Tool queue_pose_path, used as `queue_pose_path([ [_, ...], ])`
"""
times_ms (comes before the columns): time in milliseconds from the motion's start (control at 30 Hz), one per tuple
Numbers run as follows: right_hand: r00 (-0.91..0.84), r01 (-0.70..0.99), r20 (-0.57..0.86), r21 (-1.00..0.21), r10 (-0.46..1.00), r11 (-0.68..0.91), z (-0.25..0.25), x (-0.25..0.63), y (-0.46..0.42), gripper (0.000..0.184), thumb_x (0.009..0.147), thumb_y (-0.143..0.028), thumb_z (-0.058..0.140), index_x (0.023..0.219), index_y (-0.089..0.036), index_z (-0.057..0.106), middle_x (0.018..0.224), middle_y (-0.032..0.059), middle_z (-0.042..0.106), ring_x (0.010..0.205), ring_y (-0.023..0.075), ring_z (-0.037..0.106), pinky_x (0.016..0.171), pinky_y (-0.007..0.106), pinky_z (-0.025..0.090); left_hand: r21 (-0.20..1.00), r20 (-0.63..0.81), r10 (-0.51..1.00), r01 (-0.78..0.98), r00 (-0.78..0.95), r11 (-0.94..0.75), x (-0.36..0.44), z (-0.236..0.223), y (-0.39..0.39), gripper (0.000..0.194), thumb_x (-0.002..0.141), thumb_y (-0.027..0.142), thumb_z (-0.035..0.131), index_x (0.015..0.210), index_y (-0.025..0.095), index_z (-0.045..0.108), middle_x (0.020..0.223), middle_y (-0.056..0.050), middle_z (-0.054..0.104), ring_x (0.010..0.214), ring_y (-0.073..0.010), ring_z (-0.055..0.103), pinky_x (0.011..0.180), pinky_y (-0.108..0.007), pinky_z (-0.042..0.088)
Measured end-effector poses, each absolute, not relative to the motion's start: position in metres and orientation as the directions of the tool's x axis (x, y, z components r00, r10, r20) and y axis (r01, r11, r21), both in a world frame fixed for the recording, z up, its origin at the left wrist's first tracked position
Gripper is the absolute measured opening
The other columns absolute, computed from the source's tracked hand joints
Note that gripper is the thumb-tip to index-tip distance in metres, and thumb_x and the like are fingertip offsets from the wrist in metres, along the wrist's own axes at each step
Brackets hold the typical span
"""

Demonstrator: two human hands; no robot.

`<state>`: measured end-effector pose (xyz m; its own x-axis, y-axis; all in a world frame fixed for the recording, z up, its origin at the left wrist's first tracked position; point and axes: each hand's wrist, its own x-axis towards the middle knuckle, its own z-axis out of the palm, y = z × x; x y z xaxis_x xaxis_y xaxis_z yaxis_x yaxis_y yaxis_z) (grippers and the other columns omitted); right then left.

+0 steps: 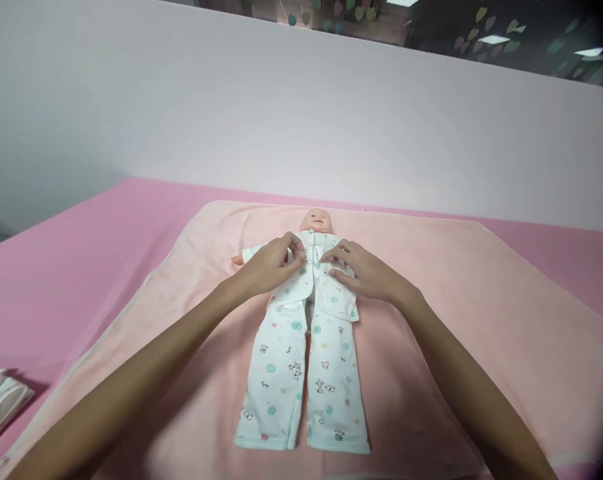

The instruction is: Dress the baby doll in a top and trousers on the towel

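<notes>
A baby doll [317, 220] lies on its back, head away from me, dressed in a white printed baby jacket [294, 287] and matching trousers [276, 373]. The jacket is joined near the neck, and its front panels part lower down. My left hand [281, 260] is closed at the front edge, thumb and fingertips pinched on the jacket. Over the other panel, my right hand [354, 265] has its thumb and fingers apart, touching or just above the cloth. The doll's right hand [237, 259] shows past a sleeve; its other arm is hidden behind my right hand.
Under the doll spreads a wrinkled light pink blanket [431, 320] on a pink padded surface [106, 240]. Folded printed cloth [4, 403] lies at the left edge. A white wall [306, 120] rises behind, with dark glass [431, 33] above it.
</notes>
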<state>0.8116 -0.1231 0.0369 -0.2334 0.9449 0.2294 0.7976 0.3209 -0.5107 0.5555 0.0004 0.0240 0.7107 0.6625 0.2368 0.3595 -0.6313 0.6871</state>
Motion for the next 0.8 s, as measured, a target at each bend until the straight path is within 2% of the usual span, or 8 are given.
queue_pose_path([
  [67,-0.295,0.789,0.135,-0.523,0.946,0.321,0.043,0.814,-0.11,0.021,0.105,-0.036,0.062,0.122,-0.026,0.07,0.115,0.0067,0.065,0.103,0.0229,0.062,0.088,0.038,0.051,0.707,0.098,0.632,0.393,0.768,-0.588,0.574,0.032,0.01,0.026,0.096,0.048,0.069,0.1,0.023,0.067,0.096,-0.006,0.074,0.081,-0.0208,0.067,0.068,-0.033,0.05],
  [167,-0.297,0.744,0.168,-0.576,0.94,0.338,0.039,0.814,-0.1,0.015,0.104,-0.036,0.064,0.113,-0.024,0.068,0.109,0.0049,0.064,0.095,0.0202,0.058,0.084,0.035,0.048,0.712,-0.001,0.589,0.414,0.808,-0.567,0.584,0.035,0.019,0.033,0.09,0.054,0.074,0.088,0.021,0.071,0.086,-0.006,0.071,0.071,-0.0195,0.063,0.059,-0.031,0.044],
  [333,-0.119,0.604,0.333,-0.724,0.935,0.334,0.017,0.796,-0.098,0.015,0.109,-0.036,0.056,0.114,-0.023,0.061,0.107,0.0032,0.068,0.089,0.0169,0.058,0.082,0.032,0.047,0.774,-0.055,0.539,0.377,0.841,-0.509,0.578,0.032,0.024,0.033,0.093,0.053,0.07,0.085,0.022,0.076,0.082,-0.005,0.069,0.069,-0.018,0.06,0.059,-0.031,0.042],
  [500,-0.061,0.579,0.333,-0.756,0.941,0.305,0.006,0.789,-0.103,0.014,0.105,-0.034,0.062,0.116,-0.025,0.065,0.105,0.0014,0.071,0.087,0.0156,0.06,0.082,0.032,0.05,0.825,-0.083,0.517,0.35,0.852,-0.444,0.576,0.03,0.024,0.031,0.092,0.052,0.073,0.091,0.022,0.078,0.081,-0.004,0.067,0.071,-0.0173,0.058,0.062,-0.03,0.041],
  [667,-0.017,0.556,0.333,-0.781,0.943,0.286,0.003,0.794,-0.107,0.011,0.099,-0.036,0.075,0.101,-0.026,0.078,0.102,0.0012,0.079,0.089,0.0176,0.068,0.083,0.033,0.055,0.847,-0.139,0.529,0.377,0.837,-0.374,0.575,0.031,0.022,0.028,0.09,0.048,0.074,0.1,0.022,0.081,0.093,-0.004,0.072,0.082,-0.0173,0.06,0.069,-0.029,0.042],
  [800,0.087,0.5,0.325,-0.832,0.942,0.24,-0.004,0.79,-0.105,0.008,0.092,-0.035,0.084,0.093,-0.027,0.084,0.098,0.0003,0.082,0.087,0.0188,0.073,0.081,0.034,0.057,0.865,-0.143,0.544,0.371,0.827,-0.337,0.575,0.029,0.022,0.027,0.088,0.047,0.078,0.097,0.022,0.082,0.095,-0.004,0.073,0.085,-0.0177,0.06,0.073,-0.029,0.043],
])
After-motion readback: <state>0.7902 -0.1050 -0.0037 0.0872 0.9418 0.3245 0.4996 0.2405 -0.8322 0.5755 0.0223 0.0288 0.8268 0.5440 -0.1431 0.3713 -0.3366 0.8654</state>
